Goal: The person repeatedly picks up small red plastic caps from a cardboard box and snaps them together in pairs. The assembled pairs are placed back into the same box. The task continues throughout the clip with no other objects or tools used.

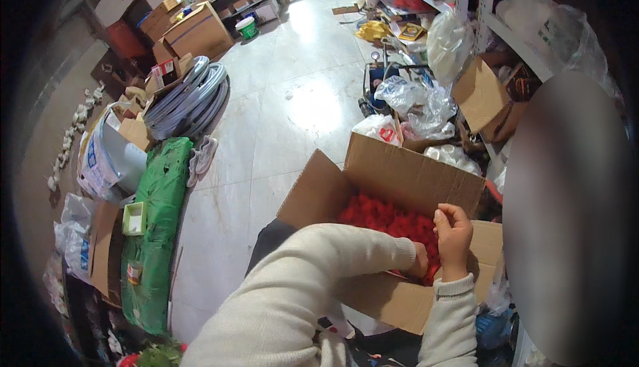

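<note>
An open cardboard box [399, 167] sits right in front of me with its flaps spread. Inside lies a heap of small red pieces [379, 214]; their kind is too blurred to tell. My left arm reaches across the near side of the box, and my left hand [420, 262] dips in among the red pieces, its fingers hidden. Over the right side of the box my right hand [454, 242] is raised, with fingers curled and the thumb against the forefinger. Whatever it pinches, if anything, is too small to make out.
On the left lie a long green wrapped bundle [160, 234] and a coiled grey hose [190, 104]. Crumpled plastic bags [419, 104] and a small open carton [486, 100] crowd the right by the shelves. A green bucket [247, 28] stands farther off on the tiled floor [286, 127].
</note>
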The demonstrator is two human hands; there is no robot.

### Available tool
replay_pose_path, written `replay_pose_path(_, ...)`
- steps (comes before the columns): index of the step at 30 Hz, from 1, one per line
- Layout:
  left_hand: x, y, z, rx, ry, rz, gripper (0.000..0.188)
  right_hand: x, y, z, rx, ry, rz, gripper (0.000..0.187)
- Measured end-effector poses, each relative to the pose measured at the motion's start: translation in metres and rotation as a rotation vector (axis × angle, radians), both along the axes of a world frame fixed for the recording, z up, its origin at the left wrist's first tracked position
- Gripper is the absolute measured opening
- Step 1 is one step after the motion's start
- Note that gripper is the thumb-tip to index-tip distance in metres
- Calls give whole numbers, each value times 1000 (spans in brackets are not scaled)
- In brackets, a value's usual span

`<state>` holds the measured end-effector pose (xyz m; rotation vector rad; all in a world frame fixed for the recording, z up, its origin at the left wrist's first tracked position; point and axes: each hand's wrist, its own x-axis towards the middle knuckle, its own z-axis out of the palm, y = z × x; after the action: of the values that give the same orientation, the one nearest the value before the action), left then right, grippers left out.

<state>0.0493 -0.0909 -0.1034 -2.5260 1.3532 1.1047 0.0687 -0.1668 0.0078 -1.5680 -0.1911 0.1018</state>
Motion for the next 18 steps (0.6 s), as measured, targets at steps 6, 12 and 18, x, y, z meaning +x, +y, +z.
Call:
replay_pose_path(6,0,73,119,-660,-328,713,18,6,-4,-12,-162,-112,-12,13)
replay_pose_path(12,-33,102,140,-937,-364,1001,18,-8,8,-3,103,226,323,12)
replay_pose_path(18,-45,106,133,-1032,-147,958,19,-17,2,10,245,277,580,20)
